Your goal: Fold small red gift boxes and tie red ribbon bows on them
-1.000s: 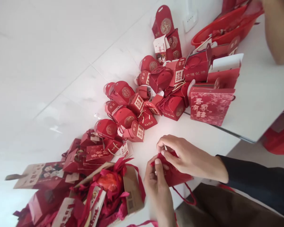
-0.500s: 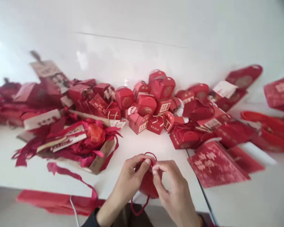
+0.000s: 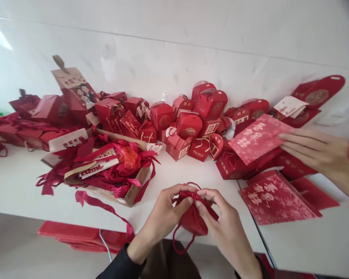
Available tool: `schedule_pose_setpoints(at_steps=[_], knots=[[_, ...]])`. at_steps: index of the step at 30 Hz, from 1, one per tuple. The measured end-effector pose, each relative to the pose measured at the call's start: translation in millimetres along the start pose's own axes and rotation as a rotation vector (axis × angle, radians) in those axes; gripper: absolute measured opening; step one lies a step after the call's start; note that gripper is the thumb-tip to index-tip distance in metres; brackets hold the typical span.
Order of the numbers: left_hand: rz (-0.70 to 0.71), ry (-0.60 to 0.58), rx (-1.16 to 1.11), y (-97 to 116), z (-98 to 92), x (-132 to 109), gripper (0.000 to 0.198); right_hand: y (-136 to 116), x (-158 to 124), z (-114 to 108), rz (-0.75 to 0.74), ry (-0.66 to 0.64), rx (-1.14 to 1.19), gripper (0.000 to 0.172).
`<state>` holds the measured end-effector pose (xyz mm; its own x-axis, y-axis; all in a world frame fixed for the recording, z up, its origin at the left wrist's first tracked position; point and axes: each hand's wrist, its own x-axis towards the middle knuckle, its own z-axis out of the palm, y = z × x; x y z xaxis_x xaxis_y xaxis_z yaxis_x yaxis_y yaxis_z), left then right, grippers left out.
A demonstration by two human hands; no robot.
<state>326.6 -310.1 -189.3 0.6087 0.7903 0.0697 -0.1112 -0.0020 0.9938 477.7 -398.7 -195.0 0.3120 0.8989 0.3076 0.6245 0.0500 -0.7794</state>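
Since the frame half a second back, a co-worker's hand point(image 3: 317, 151) has come in from the right and now lifts a flat bag point(image 3: 257, 137) off the pile. Own hands have shifted slightly right, pinch unchanged.

Pouch point(image 3: 193, 223): small, red, soft cloth. It is at the near edge of the table point(image 3: 31, 193), centre, held just above it between both hands.
- Left hand point(image 3: 165, 211): thumb and forefinger closed on the gathered mouth from the left.
- Right hand point(image 3: 221, 221): thumb and forefinger closed on the mouth from the right, other fingers round the body.
- Fingertips of the two hands nearly touch at the top.
- Cord point(image 3: 174, 240) hangs in a loop below the pouch, past the table edge.

Handling, judged:
- Light. The body bulges, so probably something is inside; contents not visible.
- Cloth is limp and folds under the fingers. Not slippery, not fragile in itself.
- Best hold is the gathered neck or the cord; the body would give way if squeezed.
- The loose loop could snag on the table edge.

Around: boxes point(image 3: 189, 128), red, heaped at the far side. Carton point(image 3: 133, 190) of ribbons to the left. Second bag point(image 3: 275, 197) lying flat to the right, near.
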Motion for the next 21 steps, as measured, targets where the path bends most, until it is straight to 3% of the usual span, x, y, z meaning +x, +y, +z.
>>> schedule_pose_setpoints(at_steps=[4, 9, 16, 21], knots=[[0.012, 0.022, 0.12, 0, -2.0, 1, 0.02, -6, 8, -10, 0.125, 0.007, 0.071, 0.02], [0.084, 0.051, 0.254, -5, 2.6, 1, 0.023, -11, 12, -14, 0.183, -0.186, 0.207, 0.035], [0.387, 0.191, 0.576, -18, 10.3, -4, 0.024, -12, 12, -12, 0.195, -0.16, 0.238, 0.024], [0.547, 0.195, 0.686, -22, 9.8, -5, 0.024, -17, 13, -20, 0.234, -0.24, 0.3, 0.034]])
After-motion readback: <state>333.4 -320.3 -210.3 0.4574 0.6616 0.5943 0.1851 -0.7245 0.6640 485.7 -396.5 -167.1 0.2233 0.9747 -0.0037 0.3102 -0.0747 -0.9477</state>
